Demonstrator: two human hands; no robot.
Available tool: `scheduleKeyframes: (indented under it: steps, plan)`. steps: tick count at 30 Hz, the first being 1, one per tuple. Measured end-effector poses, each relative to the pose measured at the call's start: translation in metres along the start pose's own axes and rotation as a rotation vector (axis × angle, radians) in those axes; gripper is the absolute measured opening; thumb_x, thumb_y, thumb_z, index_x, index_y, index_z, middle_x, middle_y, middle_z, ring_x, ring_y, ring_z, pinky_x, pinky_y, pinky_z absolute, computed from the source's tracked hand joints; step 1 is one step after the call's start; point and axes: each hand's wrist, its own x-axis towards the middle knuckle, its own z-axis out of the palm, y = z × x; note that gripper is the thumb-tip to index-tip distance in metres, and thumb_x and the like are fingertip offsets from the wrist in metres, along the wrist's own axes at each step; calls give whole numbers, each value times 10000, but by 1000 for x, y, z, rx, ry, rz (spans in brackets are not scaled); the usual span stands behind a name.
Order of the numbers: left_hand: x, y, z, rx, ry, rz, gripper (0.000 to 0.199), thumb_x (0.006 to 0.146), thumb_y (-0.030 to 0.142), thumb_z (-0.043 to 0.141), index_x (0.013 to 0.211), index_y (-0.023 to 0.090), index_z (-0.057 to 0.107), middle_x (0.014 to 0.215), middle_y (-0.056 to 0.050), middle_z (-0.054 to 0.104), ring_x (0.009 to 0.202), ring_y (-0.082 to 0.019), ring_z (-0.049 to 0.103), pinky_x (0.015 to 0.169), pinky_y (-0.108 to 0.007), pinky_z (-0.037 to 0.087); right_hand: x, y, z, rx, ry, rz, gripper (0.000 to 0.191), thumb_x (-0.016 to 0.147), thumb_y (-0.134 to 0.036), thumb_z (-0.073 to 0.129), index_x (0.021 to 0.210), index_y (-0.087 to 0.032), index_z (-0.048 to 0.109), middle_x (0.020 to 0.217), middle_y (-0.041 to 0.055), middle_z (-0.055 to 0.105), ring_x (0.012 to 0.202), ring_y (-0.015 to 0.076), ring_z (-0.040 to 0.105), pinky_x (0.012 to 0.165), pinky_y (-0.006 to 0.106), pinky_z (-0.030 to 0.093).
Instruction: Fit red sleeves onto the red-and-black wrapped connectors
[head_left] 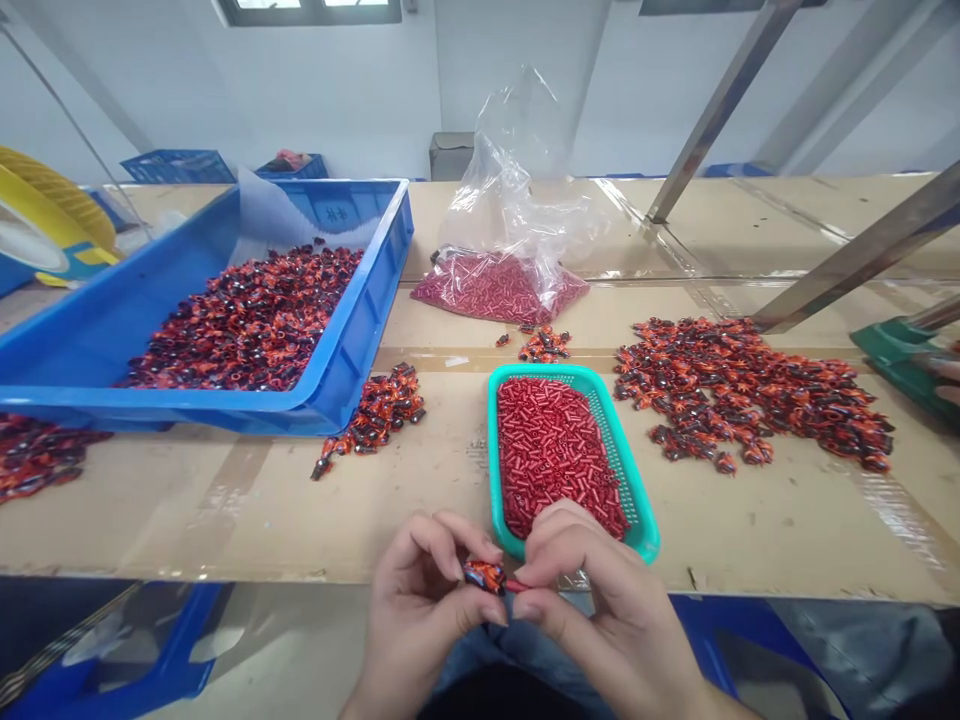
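A small orange and black piece (484, 576) is held between the thumb and fingers of the left hand (439, 600). A red tube (516, 586) is pinched in the right hand (581, 585), its end set against the piece, so that the two hands are brought nearly together at the front edge of the counter (420, 490). Just beyond the right hand, a green basket (646, 500) is filled with short red tubes (551, 440). Farther out, past the basket, a clear plastic bag (499, 285) of similar red tubes is seen, with a few orange and black pieces (546, 345) lying in front of it. Beyond the left hand and to its left, a small pile (382, 408) is spread beside a blue tray (352, 370), in which many more such pieces are heaped. Beyond the right hand and to its right, a large pile (735, 385) is laid on the counter.
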Motion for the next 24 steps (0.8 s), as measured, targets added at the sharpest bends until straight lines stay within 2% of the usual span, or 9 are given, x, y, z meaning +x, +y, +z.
scheduleKeyframes:
  steps: [3,5,7,10,13,15,18,21,24]
  plan:
    - [0,-1,2,90,2,40,326,761,166,937,756,216,614,876,65,803,789,-92,745,734,-168,638,-1,-1,-1,-6,-15,7,173,1002,-356,699,890,-230,661,779,-11,682,751,126,641,701,238,553]
    - [1,-1,2,179,-13,87,331,792,205,919,749,212,591,884,59,798,794,-97,753,734,-166,639,-1,-1,-2,32,-37,65,167,985,-346,723,874,-235,666,790,-15,679,757,124,640,694,229,541]
    - [3,1,0,315,-64,176,288,860,213,864,777,216,587,915,39,799,825,-107,767,753,-172,640,-1,0,-4,133,-83,204,203,950,-371,764,842,-231,665,799,-15,673,760,125,640,683,223,529]
    - [7,8,-3,600,-249,378,178,984,152,709,840,204,617,978,-29,803,879,-128,774,810,-208,634,-2,2,-4,327,-146,477,345,855,-473,843,782,-214,626,798,-13,659,762,132,624,692,233,508]
    - [12,17,-2,801,-352,592,180,1008,106,654,845,179,627,947,-62,811,887,-143,771,888,-276,608,-4,2,-5,411,-155,645,424,761,-518,907,810,-216,614,814,-18,651,787,139,599,730,245,479]
    - [14,20,1,862,-312,690,224,985,101,691,800,193,606,879,-26,824,883,-144,767,924,-308,586,-5,2,-5,436,-162,687,474,706,-541,936,917,-229,649,853,-19,655,823,149,597,761,255,473]
    - [13,20,7,895,-227,774,330,963,132,736,702,221,554,753,55,826,810,-133,742,879,-309,583,-4,0,-6,479,-230,640,574,667,-616,929,1040,-234,715,919,5,662,865,172,602,783,279,471]
    - [9,11,14,820,-136,821,420,1020,248,676,634,228,511,656,68,807,730,-143,705,787,-313,592,-4,-2,-5,571,-318,585,547,684,-681,884,940,-209,777,885,16,637,802,160,577,754,289,460]
    - [6,1,22,707,-57,845,417,1070,316,588,661,237,573,587,70,775,629,-137,658,712,-290,582,-9,-4,-3,634,-319,580,543,703,-720,847,897,-213,816,862,23,599,766,147,541,720,283,459]
